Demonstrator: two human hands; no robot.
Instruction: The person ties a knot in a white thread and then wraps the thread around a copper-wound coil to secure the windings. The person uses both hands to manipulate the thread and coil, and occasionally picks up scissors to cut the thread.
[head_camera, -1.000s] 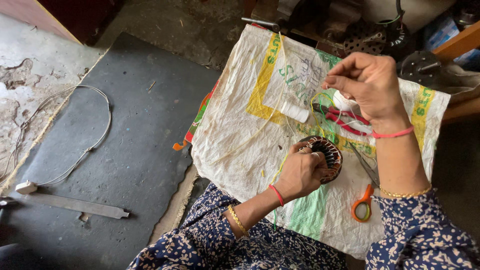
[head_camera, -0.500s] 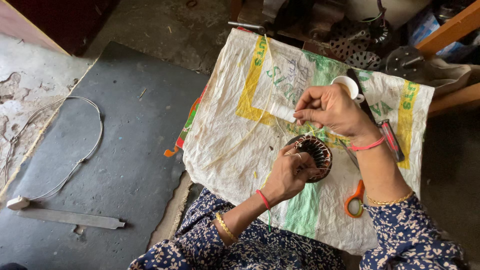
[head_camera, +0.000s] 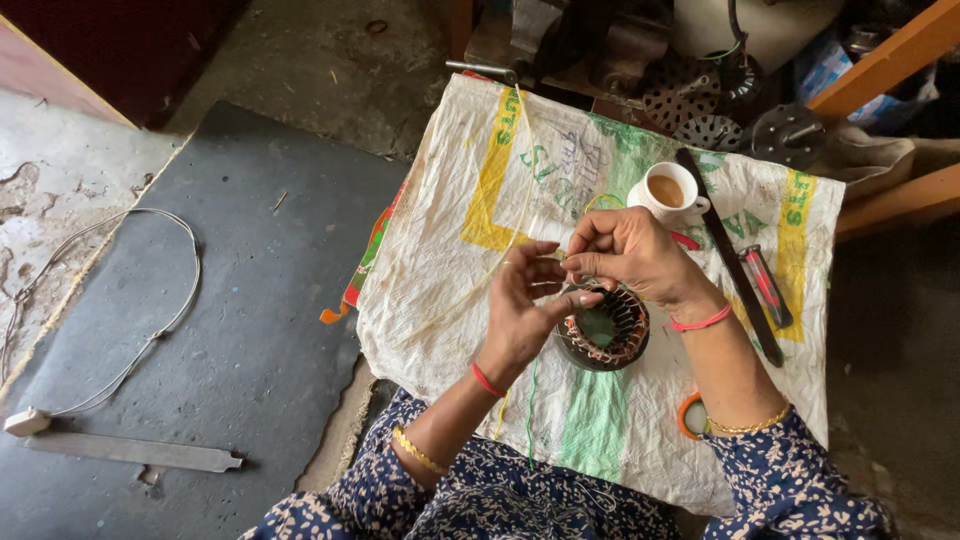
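Above the motor stator (head_camera: 603, 328) on the sack-covered surface (head_camera: 480, 250), your left hand (head_camera: 525, 305) and right hand (head_camera: 625, 255) meet, fingertips pinched closed on a thin thread (head_camera: 500, 265).

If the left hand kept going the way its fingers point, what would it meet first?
Probably the right hand: the left hand points toward it, fingertips nearly meeting above the wound stator ring. Depth is unclear.

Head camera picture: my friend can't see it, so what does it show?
Two hands, the left hand and right hand, meet above a round motor coil on a printed sack. A cup of tea and a long dark tool lie beside them.
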